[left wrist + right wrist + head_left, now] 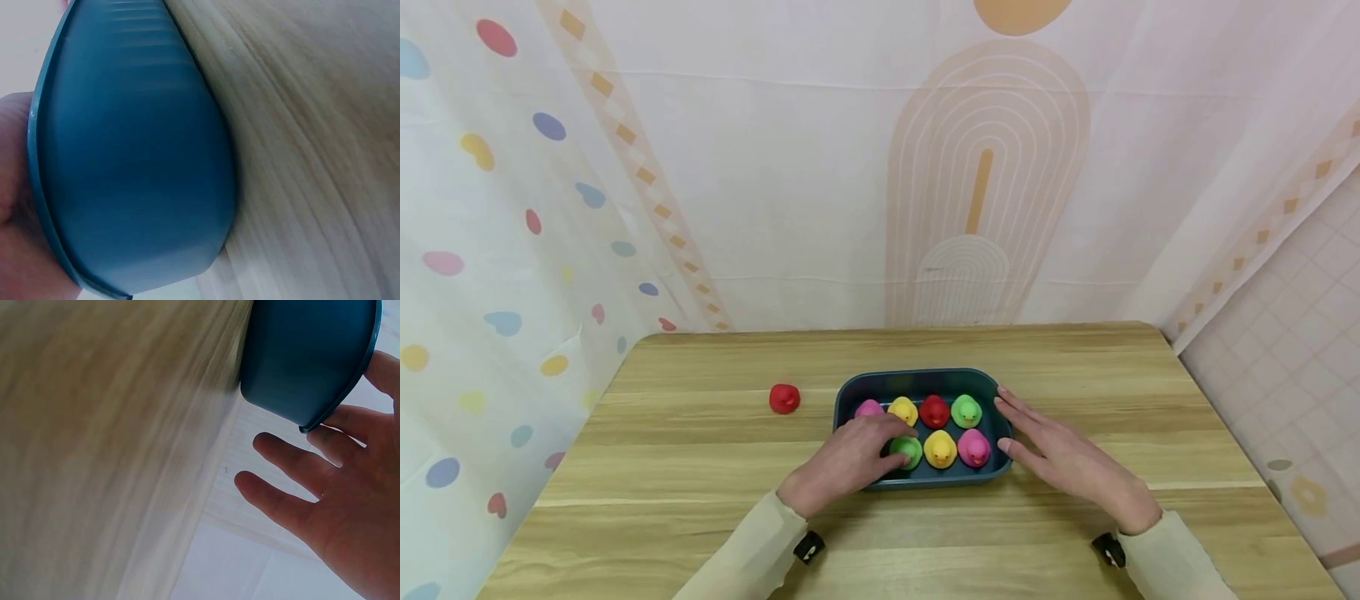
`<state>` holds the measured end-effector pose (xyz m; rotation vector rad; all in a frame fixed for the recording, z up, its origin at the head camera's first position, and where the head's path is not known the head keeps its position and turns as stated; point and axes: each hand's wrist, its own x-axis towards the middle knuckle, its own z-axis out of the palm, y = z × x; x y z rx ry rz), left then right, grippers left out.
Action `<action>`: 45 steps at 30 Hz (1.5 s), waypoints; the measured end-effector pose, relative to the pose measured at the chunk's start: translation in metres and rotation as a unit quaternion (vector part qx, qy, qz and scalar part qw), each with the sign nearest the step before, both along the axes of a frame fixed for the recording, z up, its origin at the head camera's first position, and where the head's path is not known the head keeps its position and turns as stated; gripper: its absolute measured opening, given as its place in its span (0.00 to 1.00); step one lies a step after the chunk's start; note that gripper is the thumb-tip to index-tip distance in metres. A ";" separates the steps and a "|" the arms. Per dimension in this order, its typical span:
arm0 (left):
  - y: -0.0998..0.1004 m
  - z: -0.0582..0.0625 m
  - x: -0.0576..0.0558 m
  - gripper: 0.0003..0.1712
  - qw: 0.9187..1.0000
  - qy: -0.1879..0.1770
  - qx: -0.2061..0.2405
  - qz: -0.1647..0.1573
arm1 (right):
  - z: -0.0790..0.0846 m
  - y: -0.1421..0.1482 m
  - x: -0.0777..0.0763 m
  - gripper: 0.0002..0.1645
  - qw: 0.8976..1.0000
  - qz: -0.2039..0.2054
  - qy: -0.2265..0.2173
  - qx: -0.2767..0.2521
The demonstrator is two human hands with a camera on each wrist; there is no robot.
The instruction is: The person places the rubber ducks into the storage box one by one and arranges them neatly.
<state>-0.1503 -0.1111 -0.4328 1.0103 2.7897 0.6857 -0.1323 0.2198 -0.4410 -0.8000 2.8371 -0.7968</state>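
Note:
A dark blue-green tray (917,481) with rounded ends holds several small rubber ducks in two rows. My left hand (850,457) reaches over the tray's left end, its thumb and forefinger around a green rubber duck (907,451) in the near row. Beside that duck sit a yellow duck (940,449) and a pink duck (973,447). On the right, my right hand (1067,458) touches the tray's rim with spread, fairly straight fingers. The right wrist view shows fingertips against the rim of the tray (306,356). The left wrist view shows mostly the tray's outer wall (137,156).
The far row has a partly covered pink duck (869,407), a yellow duck (903,411), a red duck (935,412) and another green duck (966,412). Another red duck (784,398) lies on the wooden table (700,450), left of the tray. Patterned curtains (775,200) hang behind.

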 end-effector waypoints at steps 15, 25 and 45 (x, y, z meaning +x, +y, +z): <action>-0.020 0.003 0.008 0.21 0.998 0.052 0.038 -0.014 | 0.000 0.001 0.000 0.40 1.000 0.000 -0.001 -0.001; -0.036 -0.001 0.009 0.16 0.987 0.126 0.102 -0.006 | 0.000 0.000 0.000 0.39 1.000 0.000 -0.005 -0.002; -0.079 -0.007 0.014 0.20 0.977 0.192 0.078 0.044 | 0.001 0.000 0.001 0.39 1.000 0.000 -0.007 -0.001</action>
